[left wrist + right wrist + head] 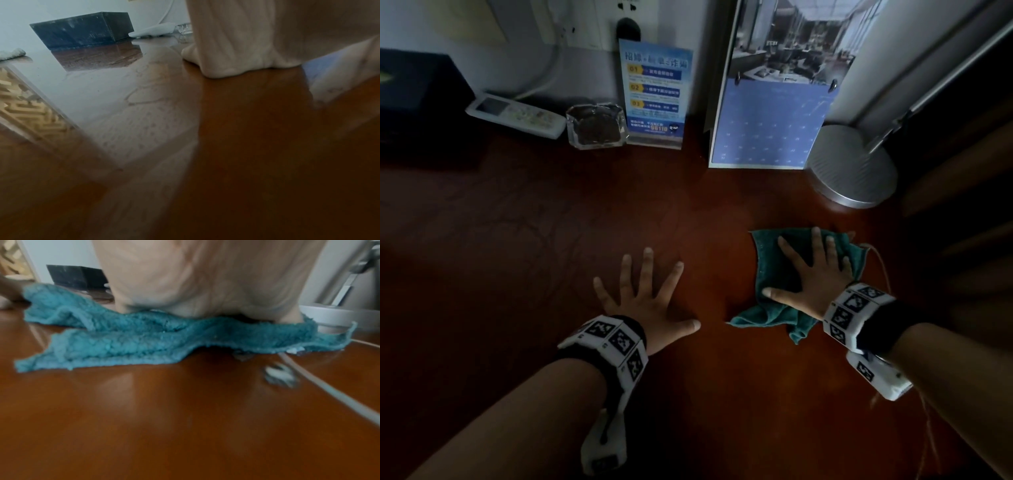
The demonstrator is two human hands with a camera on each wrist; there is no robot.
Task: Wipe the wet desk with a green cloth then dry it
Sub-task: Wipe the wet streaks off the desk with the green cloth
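Now the right hand is pressing the green cloth flat, wiping the wet bench. The left hand is lying flat, holding nothing. Next, it probably needs rubbing dry.

From the head we look steeply down on the desk toward the wall; each wrist view skims its surface close behind the palm — both share the black box.

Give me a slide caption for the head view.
Right hand presses green cloth onto desk; left hand lies flat.
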